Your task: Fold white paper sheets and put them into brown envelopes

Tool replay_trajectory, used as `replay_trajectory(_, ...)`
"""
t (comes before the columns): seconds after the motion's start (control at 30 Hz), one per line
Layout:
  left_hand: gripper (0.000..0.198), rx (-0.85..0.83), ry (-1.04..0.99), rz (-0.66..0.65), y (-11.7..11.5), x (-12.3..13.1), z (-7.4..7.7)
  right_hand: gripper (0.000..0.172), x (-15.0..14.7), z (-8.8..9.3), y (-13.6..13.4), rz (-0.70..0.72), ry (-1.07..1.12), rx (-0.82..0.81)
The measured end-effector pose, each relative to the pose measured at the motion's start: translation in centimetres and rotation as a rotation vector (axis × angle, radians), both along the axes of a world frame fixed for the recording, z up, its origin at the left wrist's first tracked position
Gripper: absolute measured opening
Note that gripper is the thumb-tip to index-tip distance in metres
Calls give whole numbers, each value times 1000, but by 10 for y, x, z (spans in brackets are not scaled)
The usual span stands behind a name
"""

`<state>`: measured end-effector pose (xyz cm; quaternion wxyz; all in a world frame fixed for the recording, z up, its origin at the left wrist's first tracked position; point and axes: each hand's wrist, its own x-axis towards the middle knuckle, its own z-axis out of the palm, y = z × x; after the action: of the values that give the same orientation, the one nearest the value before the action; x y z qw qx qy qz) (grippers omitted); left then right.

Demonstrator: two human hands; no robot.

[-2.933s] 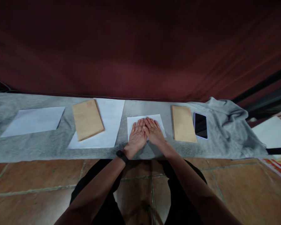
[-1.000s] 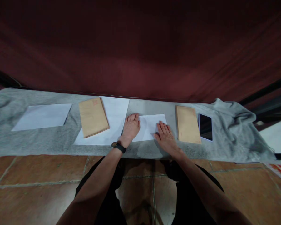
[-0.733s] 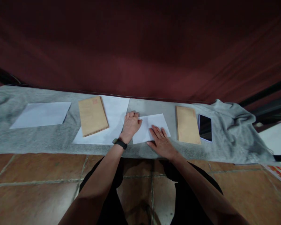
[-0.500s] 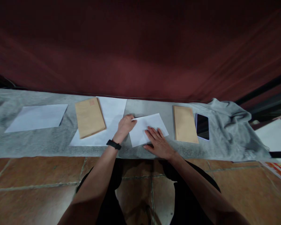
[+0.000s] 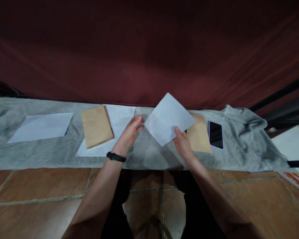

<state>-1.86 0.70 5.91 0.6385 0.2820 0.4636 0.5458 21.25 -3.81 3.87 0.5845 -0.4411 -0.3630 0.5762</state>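
Note:
A folded sheet of white paper (image 5: 168,118) is raised above the grey cloth, turned so one corner points away from me. My right hand (image 5: 183,142) grips its near right edge, thumb on top. My left hand (image 5: 134,127), a black band at its wrist, hovers just left of the paper's left corner, fingers apart and partly curled, holding nothing. Behind the raised paper, a brown envelope stack (image 5: 200,134) is partly hidden on the right. On the left, another stack of brown envelopes (image 5: 97,127) lies across white paper sheets (image 5: 121,118).
Grey cloth (image 5: 149,159) covers the long, narrow surface. A folded white sheet (image 5: 41,126) lies at far left. A phone (image 5: 215,135) rests right of the envelopes, near bunched cloth (image 5: 244,124). A dark red curtain (image 5: 149,66) hangs behind; brown floor tiles (image 5: 40,186) show in front.
My right hand has lifted the folded paper off the cloth, turning it and moving it right over the envelopes. My left hand has let go of its edge and opened.

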Motion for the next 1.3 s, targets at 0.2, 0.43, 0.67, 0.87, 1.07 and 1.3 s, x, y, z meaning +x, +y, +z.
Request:
replay_trajectory(0.2, 59, -35, 62, -210, -14, 6, -9, 31, -6, -8, 6, 5, 242, -170)
replay_trajectory(0.43, 50, -52, 362, -256, -10, -14, -19, 31, 8, -25, 10, -80, 51, -305)
replay_trajectory(0.67, 47, 65, 466, -187, 6, -26, -22, 31, 32, -21, 7, 6, -154, -318)
replay_trajectory(0.87, 59, 261, 849, 131, 23, -17, -44, 20, 28, -22, 0, 180, -351, -380)
replay_trajectory(1.07, 57, 419, 1463, 95, -4, 21, -51, 11, 21, -21, -6, 160, -311, -426)
replay_trajectory(1.3, 64, 431, 1707, -319, -52, 68, -67, 15, 24, -31, -11, 157, -540, -401)
